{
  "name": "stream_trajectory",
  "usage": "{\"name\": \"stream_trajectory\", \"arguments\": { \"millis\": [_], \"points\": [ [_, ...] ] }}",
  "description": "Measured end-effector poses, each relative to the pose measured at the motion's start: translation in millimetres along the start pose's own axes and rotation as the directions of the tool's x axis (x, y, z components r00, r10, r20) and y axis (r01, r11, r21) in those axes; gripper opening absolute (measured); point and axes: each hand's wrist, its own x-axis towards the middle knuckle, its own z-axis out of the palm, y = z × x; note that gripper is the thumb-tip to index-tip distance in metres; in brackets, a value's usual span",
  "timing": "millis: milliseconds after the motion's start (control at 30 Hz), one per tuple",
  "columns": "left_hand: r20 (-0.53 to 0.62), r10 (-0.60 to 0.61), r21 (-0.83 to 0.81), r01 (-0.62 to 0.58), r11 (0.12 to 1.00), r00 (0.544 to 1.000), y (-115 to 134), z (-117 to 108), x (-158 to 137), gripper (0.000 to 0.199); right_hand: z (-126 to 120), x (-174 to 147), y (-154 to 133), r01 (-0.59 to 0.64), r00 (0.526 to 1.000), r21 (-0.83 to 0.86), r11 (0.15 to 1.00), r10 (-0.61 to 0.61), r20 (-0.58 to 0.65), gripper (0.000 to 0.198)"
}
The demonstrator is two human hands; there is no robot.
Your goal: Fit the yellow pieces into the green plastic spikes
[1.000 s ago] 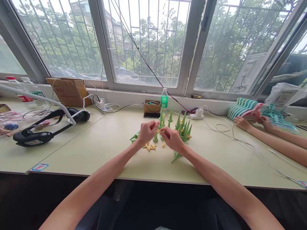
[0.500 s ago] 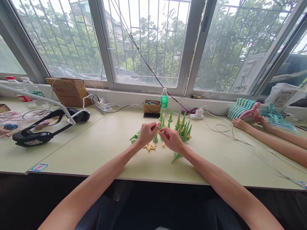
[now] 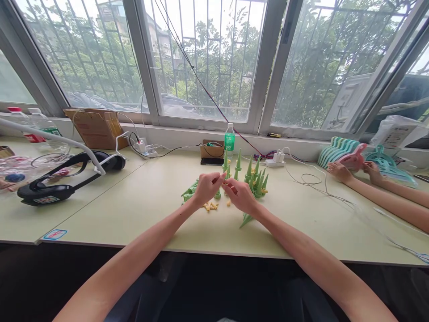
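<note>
My left hand [image 3: 208, 188] and my right hand [image 3: 241, 194] meet above the table, fingers closed and fingertips almost touching. A small yellow piece showed between the fingertips a moment ago; now the fingers mostly hide it. What my left hand grips is hidden. Just below the fingers a green plastic part [image 3: 217, 194] shows; I cannot tell whether it is held or stands behind. Several green cone-shaped spikes [image 3: 258, 183] stand upright behind and right of my hands, some with yellow pieces. One spike [image 3: 247, 219] lies below my right hand. Loose yellow pieces [image 3: 210, 206] lie below my left hand.
More green parts [image 3: 189, 192] lie left of my hands. Behind stand a green-labelled bottle [image 3: 229, 137] and a small cardboard box [image 3: 212, 151] near a phone [image 3: 212, 161]. A black headset [image 3: 70, 179] lies left. Another person's hands [image 3: 340, 172] touch hangers [image 3: 348, 156] at right.
My fingertips have drawn slightly closer together, covering the yellow piece between them. At right, the other person's hand has shifted up and right along the hangers.
</note>
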Motion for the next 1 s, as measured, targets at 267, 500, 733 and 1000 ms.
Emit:
{"name": "stream_trajectory", "arguments": {
  "millis": [267, 500, 733, 1000],
  "points": [
    [0.012, 0.003, 0.001, -0.003, 1.000, 1.000, 0.6, 0.1, -1.0, 0.053, 0.3, -0.6, 1.7, 0.005, 1.000, -0.008, 1.000, -0.005, 0.005, 0.025],
    [-0.093, -0.012, 0.035, 0.016, 0.999, 0.996, 1.7, -2.8, 1.6, 0.054, -0.2, 1.6, 2.4, 0.018, 0.997, -0.045, 0.999, -0.022, -0.080, 0.025],
    [-0.185, -0.126, -0.069, 0.115, 0.991, 0.975, 7.6, -8.1, 3.7, 0.039, -3.9, 2.8, -3.2, -0.031, 0.974, -0.041, 0.999, 0.021, -0.226, 0.025],
    [0.037, -0.177, -0.060, 0.179, 0.982, 0.984, 0.4, -3.4, 4.5, 0.037, -3.6, 2.0, -1.3, -0.016, 0.958, -0.035, 0.999, 0.006, -0.286, 0.024]
  ]
}}
